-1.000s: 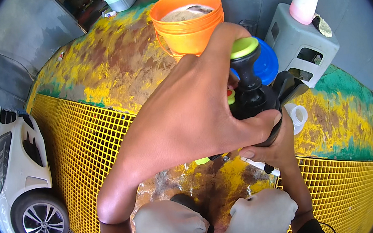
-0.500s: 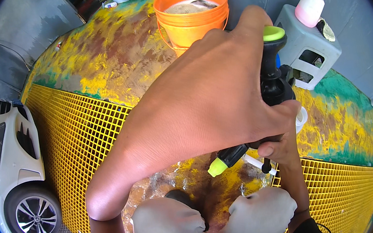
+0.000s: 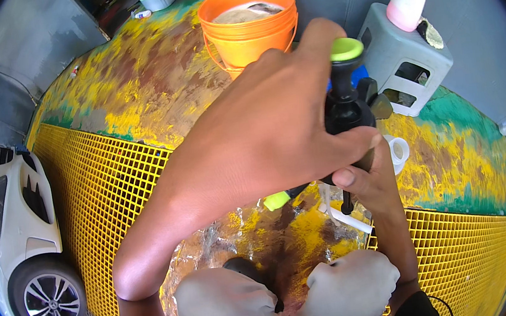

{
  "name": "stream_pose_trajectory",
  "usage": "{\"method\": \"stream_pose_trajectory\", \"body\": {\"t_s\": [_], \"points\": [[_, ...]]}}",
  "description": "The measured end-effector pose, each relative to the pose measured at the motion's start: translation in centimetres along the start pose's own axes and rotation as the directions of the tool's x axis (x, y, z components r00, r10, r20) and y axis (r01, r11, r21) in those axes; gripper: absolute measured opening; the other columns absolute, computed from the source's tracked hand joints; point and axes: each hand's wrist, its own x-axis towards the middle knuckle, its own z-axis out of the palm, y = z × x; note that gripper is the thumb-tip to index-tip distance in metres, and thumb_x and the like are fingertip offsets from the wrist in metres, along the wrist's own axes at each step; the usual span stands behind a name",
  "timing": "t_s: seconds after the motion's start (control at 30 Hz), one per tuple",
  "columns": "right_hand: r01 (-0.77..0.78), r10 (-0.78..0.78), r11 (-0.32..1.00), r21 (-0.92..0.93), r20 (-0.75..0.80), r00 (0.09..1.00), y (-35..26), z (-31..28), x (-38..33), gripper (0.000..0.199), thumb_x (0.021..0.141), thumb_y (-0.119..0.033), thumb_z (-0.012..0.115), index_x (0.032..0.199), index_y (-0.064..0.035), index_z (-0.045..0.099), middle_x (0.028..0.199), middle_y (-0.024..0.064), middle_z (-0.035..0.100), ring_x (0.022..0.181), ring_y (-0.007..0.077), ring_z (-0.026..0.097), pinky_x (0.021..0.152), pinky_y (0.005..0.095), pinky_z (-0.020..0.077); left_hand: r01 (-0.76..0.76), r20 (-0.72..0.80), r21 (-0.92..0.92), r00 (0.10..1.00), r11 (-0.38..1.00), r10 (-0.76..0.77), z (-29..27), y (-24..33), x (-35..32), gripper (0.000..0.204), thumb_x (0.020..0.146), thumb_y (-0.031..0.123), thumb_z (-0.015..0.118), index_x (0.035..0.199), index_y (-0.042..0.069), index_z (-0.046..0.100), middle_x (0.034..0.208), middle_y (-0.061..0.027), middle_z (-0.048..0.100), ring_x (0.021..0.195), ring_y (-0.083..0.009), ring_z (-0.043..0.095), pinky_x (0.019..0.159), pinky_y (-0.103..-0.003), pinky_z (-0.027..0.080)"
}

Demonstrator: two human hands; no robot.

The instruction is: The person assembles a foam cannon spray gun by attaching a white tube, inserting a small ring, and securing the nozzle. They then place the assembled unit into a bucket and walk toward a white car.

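A black pump sprayer head [image 3: 348,111] with a lime-green pump top [image 3: 346,50] is held up in front of me. My left hand [image 3: 261,125] reaches across from the left and closes around its upper body, thumb on the near side; its other fingertips are mostly hidden. Under it, my right hand [image 3: 370,184] grips the lower part, with its thumb showing. A lime-green nozzle [image 3: 277,201] sticks out to the left below my left hand. Beyond my right wrist shows a white ring-shaped piece [image 3: 398,153]. A white tube [image 3: 347,220] slants below the sprayer head.
An orange bucket [image 3: 250,35] of foamy liquid stands ahead. To its right, a grey stool [image 3: 402,64] carries a foam bottle [image 3: 406,5] with pink liquid. A white car [image 3: 16,212] is at left, beside yellow floor grating [image 3: 103,170]. My knees are below.
Both hands and the sprayer head have shifted slightly left and the head's top sits a little lower. The nozzle has moved up and left, more hidden behind my left hand.
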Motion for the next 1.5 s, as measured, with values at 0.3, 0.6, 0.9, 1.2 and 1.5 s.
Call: {"method": "stream_pose_trajectory", "body": {"t_s": [0.3, 0.6, 0.9, 1.2, 1.5], "points": [[0.007, -0.017, 0.992, -0.129, -0.078, 0.997, -0.5, 0.5, -0.1, 0.063, 0.072, -0.026, 0.087, 0.120, 0.0006, 0.056, 0.105, 0.0067, 0.064, 0.096, 0.0130, 0.061, 0.084, 0.0288, 0.0496, -0.032, 0.032, -0.164, 0.999, 0.986, 0.037, 1.3, -1.2, -1.1, 0.079, 0.084, 0.014, 0.077, 0.147, 0.007, 0.030, 0.107, -0.0171, 0.068, 0.105, -0.0224, 0.066, 0.097, -0.037, 0.045], [0.035, -0.048, 0.991, -0.127, -0.097, 0.994, 0.4, 0.7, -0.2, 0.072, 0.069, -0.025, 0.089, 0.124, 0.0009, 0.052, 0.111, 0.0112, 0.062, 0.099, 0.0190, 0.063, 0.087, 0.0323, 0.0500, 0.059, 0.041, -0.560, 0.998, 0.826, -0.043, 4.5, -3.0, -2.0, 0.072, 0.091, -0.001, 0.063, 0.149, 0.010, 0.023, 0.122, -0.0221, 0.061, 0.116, -0.0290, 0.061, 0.100, -0.039, 0.045], [0.335, -0.411, 0.812, -0.478, -0.062, 0.909, 4.2, 0.2, 0.3, 0.085, 0.060, -0.030, 0.092, 0.127, -0.0026, 0.048, 0.116, 0.0171, 0.059, 0.105, 0.0330, 0.060, 0.093, 0.0437, 0.0456, 0.050, 0.051, -0.672, 0.998, 0.739, -0.022, 5.0, -4.0, -3.6, 0.081, 0.083, -0.018, 0.053, 0.154, 0.004, 0.019, 0.152, -0.0132, 0.038, 0.140, -0.0300, 0.038, 0.115, -0.039, 0.033], [0.797, -0.779, 0.554, -0.240, 0.186, 0.598, 6.0, 0.6, 1.3, 0.068, 0.072, -0.013, 0.084, 0.128, -0.0084, 0.045, 0.116, 0.0164, 0.060, 0.105, 0.0309, 0.059, 0.091, 0.0434, 0.0461, 0.353, 0.512, -0.756, 0.844, 0.551, 0.162, 2.8, -7.1, -4.1, 0.090, 0.078, 0.011, 0.081, 0.151, 0.000, 0.028, 0.151, -0.0169, 0.039, 0.141, -0.0252, 0.036, 0.118, -0.039, 0.025], [0.635, -0.715, 0.426, -0.644, 0.191, 0.673, 8.4, 0.5, -1.2, 0.056, 0.076, -0.020, 0.075, 0.125, -0.0112, 0.050, 0.125, 0.0140, 0.056, 0.111, 0.0344, 0.056, 0.093, 0.0453, 0.0412, 0.428, 0.518, -0.562, 0.849, 0.707, -0.103, 4.5, -7.4, -8.2, 0.088, 0.069, -0.011, 0.073, 0.146, 0.001, 0.034, 0.130, -0.0128, 0.055, 0.120, -0.0231, 0.057, 0.101, -0.037, 0.046]]}}
